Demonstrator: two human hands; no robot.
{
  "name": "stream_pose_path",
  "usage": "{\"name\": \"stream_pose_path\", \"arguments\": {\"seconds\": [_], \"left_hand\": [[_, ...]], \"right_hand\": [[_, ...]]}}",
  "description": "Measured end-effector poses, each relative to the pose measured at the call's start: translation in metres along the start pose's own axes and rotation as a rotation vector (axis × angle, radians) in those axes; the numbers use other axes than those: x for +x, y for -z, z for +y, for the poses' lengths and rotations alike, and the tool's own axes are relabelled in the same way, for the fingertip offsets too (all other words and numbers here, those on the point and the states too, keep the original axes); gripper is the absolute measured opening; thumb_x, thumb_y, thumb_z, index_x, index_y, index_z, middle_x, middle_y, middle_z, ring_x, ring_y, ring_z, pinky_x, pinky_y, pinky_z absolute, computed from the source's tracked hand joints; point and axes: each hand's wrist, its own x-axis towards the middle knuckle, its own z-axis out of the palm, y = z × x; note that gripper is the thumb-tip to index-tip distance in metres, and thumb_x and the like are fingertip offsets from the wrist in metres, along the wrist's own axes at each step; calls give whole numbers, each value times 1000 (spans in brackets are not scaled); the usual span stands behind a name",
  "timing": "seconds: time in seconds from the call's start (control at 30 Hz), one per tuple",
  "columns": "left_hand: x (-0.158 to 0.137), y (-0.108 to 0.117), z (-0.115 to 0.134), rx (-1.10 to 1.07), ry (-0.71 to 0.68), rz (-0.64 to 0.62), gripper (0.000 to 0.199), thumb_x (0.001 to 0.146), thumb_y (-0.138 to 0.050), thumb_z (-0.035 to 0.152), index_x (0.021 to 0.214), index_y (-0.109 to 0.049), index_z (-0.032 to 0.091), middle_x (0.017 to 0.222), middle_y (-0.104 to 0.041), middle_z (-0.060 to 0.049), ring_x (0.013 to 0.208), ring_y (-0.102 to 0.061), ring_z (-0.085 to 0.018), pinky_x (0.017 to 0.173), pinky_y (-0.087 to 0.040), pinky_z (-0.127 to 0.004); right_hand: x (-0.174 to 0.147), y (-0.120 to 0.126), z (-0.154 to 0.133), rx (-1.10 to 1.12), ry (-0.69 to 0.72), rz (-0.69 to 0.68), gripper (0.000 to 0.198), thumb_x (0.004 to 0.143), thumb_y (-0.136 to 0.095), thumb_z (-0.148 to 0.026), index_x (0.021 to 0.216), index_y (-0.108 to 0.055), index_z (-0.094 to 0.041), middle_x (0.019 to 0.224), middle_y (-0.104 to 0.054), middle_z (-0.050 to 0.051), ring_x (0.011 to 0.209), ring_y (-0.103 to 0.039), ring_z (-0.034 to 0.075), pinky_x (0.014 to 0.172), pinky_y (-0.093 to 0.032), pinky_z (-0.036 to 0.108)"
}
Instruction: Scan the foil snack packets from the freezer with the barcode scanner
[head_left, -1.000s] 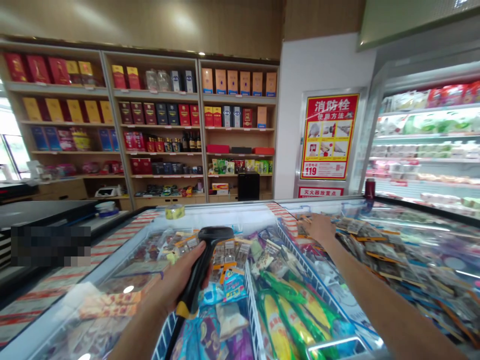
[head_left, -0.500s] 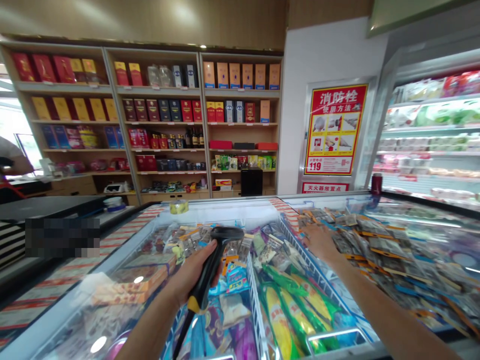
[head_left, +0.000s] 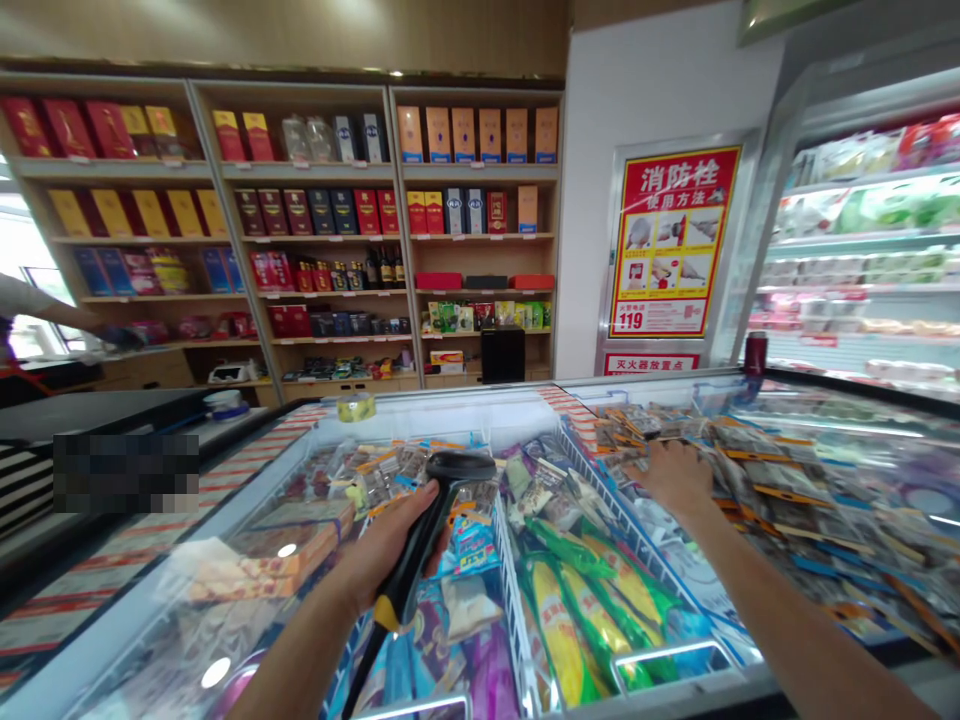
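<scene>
My left hand (head_left: 390, 545) is wrapped round the grip of a black barcode scanner (head_left: 429, 520) with a yellow patch near its base. The scanner's head sits above the wire baskets in a chest freezer, and its cable runs down toward the bottom edge. On the right, my right hand (head_left: 677, 478) is over a spread of small packaged packets (head_left: 757, 470) with orange and blue edges. Its thumb stands apart from the fingers, whose tips are partly hidden among the packets. Below the scanner lies a blue packet (head_left: 472, 545).
Green and yellow corn packs (head_left: 562, 630) fill the basket beside a white wire divider (head_left: 514, 610). A tape roll (head_left: 356, 407) and a dark red cup (head_left: 755, 353) stand on the freezer's far rim. At far left, a person's arm (head_left: 64, 310) reaches over a counter.
My right hand has moved right, from beside the striped strip onto the packets. The scanner stays in my left hand, almost still. The other person's arm has stretched out to the right.
</scene>
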Motion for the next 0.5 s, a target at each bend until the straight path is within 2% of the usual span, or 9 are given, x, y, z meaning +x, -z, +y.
{"name": "stream_pose_path", "arguments": {"seconds": [0.07, 0.13, 0.2, 0.27, 0.33, 0.37, 0.43, 0.5], "left_hand": [[0, 1, -1, 5, -8, -3, 49, 71, -44, 56, 59, -55, 10, 49, -53, -2, 38, -47, -8, 39, -33, -19], [0, 1, -1, 15, -14, -6, 50, 72, -43, 57, 58, -54, 10, 48, -52, -2, 38, -46, -8, 39, -33, -19], [1, 1, -1, 21, -12, -4, 51, 71, -43, 58, 57, -54, 10, 47, -52, -2, 38, -46, -8, 39, -32, -19], [1, 1, -1, 17, -4, 5, 51, 70, -44, 59, 58, -54, 10, 48, -53, -3, 38, -47, -9, 39, -33, -19], [1, 1, -1, 18, -3, 8, 52, 69, -44, 60, 58, -54, 10, 48, -53, -3, 38, -47, -9, 39, -33, -20], [1, 1, -1, 23, -7, 7, 52, 69, -44, 60, 58, -54, 10, 48, -53, -3, 38, -47, -9, 40, -33, -20], [1, 1, -1, 44, -23, -8, 53, 69, -43, 60, 59, -54, 10, 46, -52, -2, 38, -47, -9, 40, -33, -20], [0, 0, 0, 61, -33, -31, 53, 70, -42, 61, 59, -54, 10, 45, -52, -2, 38, -46, -9, 41, -33, -20]], "right_hand": [[2, -5, -3, 22, 91, -31, 48, 69, -52, -49, 96, -60, -11, 102, -57, 22, 101, -48, 38, 78, -35, 53], [4, -10, -9, 99, 229, -103, 36, 73, -51, -37, 99, -61, -15, 106, -58, 18, 103, -47, 36, 82, -32, 54], [6, -14, -16, 177, 376, -140, 30, 74, -49, -22, 102, -60, -22, 113, -57, 10, 107, -48, 28, 88, -33, 47], [6, -15, -22, 236, 435, -104, 33, 73, -47, -13, 102, -60, -24, 118, -55, 6, 110, -47, 21, 91, -34, 36], [5, -12, -24, 267, 370, -31, 32, 76, -45, -18, 105, -59, -18, 114, -56, 12, 107, -49, 23, 89, -37, 35], [5, -11, -24, 263, 276, -16, 33, 78, -43, -27, 105, -58, -14, 107, -59, 16, 103, -52, 27, 85, -39, 38], [3, -8, -23, 236, 59, -63, 51, 77, -39, -48, 103, -58, -8, 93, -62, 22, 93, -56, 34, 76, -42, 45], [3, -10, -24, 277, -89, -129, 59, 70, -43, -57, 96, -60, -6, 87, -62, 24, 88, -58, 37, 72, -41, 48]]}}
